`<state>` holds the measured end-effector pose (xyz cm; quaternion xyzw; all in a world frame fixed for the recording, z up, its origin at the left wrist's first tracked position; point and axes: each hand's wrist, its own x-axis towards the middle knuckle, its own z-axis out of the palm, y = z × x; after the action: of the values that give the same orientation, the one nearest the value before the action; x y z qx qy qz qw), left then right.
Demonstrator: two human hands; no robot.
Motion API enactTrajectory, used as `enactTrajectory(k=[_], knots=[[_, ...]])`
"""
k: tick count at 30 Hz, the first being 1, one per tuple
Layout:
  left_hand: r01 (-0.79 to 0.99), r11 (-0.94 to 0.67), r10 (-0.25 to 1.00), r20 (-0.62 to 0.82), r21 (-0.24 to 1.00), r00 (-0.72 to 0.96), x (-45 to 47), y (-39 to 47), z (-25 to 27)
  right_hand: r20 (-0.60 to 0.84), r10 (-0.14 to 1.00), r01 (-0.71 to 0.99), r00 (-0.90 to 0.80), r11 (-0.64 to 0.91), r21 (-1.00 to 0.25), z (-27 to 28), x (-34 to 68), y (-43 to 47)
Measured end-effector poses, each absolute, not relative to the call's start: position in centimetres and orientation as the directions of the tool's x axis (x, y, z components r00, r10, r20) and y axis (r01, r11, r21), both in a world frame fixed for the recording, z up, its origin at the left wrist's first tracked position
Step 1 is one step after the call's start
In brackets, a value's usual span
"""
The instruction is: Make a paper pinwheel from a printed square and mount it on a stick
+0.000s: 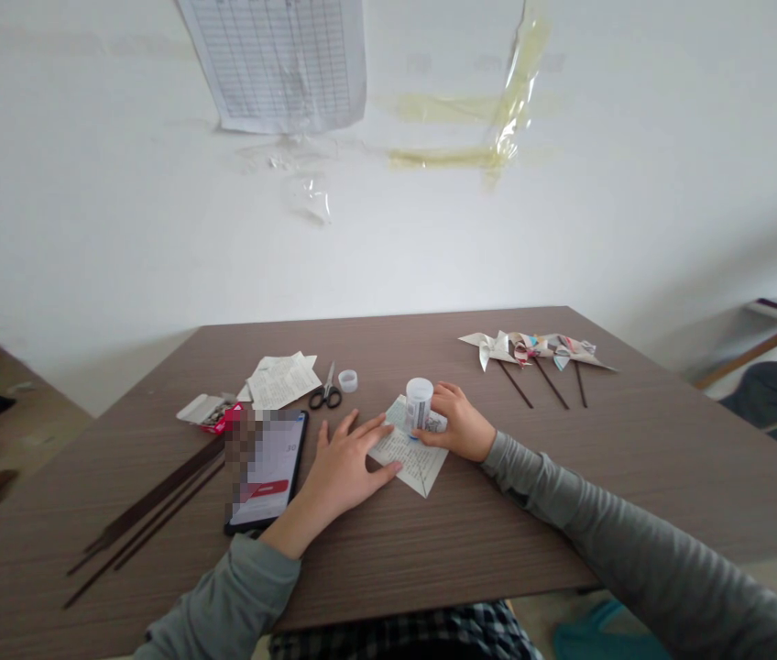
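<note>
A square of printed paper (417,466) with crease lines lies on the table in front of me. My right hand (461,423) grips a small clear plastic bottle (420,396) with a printed label, which stands upright on the paper. With fingers spread, my left hand (353,460) rests flat at the paper's left edge, thumb and fingertips touching it. Beyond my left hand are dark-handled scissors (326,396) and a small whitish plastic cap or ring (348,380). Just left of that hand lies a phone (277,463) with its screen lit, partly blurred.
Printed paper squares (282,380) lie at the back left beside an open red-and-white box (213,412) of small pieces. Dark sticks (161,495) lie front left. Several paper pinwheels (530,348) on sticks rest at the back right. Behind the table (636,440) is a wall (395,247).
</note>
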<state>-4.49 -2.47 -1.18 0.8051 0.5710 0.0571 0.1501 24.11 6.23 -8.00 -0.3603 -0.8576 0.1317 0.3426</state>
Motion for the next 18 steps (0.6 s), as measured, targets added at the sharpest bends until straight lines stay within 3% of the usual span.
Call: enactTrajectory(k=[18], knots=[[0.905, -0.289, 0.938, -0.096, 0.312, 0.333, -4.29, -2.64, -0.67, 0.474, 0.715, 0.544, -0.514, 0.699, -0.464, -7.31, 23.53, 5.58]])
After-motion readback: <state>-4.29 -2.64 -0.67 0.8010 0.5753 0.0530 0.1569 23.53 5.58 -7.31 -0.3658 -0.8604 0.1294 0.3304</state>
